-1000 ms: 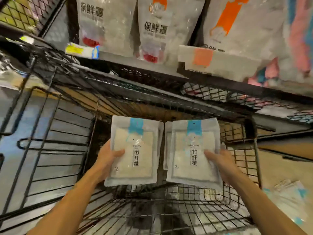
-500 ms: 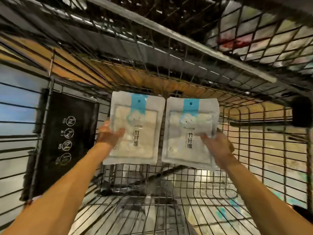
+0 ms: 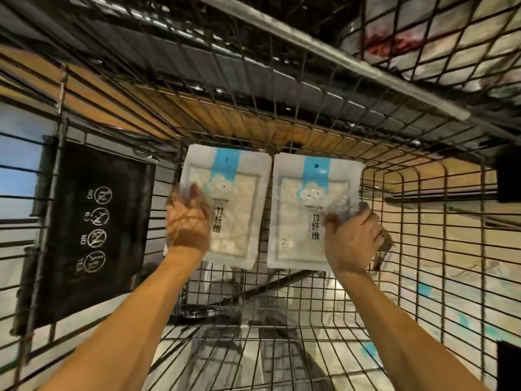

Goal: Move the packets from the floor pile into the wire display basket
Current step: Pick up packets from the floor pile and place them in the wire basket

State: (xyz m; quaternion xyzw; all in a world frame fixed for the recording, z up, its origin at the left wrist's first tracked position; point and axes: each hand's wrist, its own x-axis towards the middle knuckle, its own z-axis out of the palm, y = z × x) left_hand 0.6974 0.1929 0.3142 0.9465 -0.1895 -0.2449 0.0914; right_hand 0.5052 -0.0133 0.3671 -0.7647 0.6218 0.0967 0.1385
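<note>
Two white packets with blue top strips are held upright, side by side, inside the wire display basket (image 3: 394, 249), close to its back wall. The left packet (image 3: 234, 198) and the right packet (image 3: 307, 204) are almost touching along their inner edges, each printed with dark vertical characters and a pale cloud-like mark. More than one packet may be stacked in each grip, since layered edges are hinted at along the bottoms, but this cannot be told for certain.

The left packet is gripped at its left edge by the left hand (image 3: 187, 221), with the thumb laid over the front face and the fingers hidden behind. The right packet is pinched at its right edge by the right hand (image 3: 352, 238), the thumb on the front and the curled fingers wrapped round the side.

Both bare forearms are reached in over the basket's wire floor, through which a pale ground is seen. A black sign (image 3: 93, 230) with round white symbols is fixed to the wire side on the left. Above, a grey metal rail (image 3: 324, 52) is crossed by the mesh of an upper shelf, behind which blurred packaging with a red patch is glimpsed.
</note>
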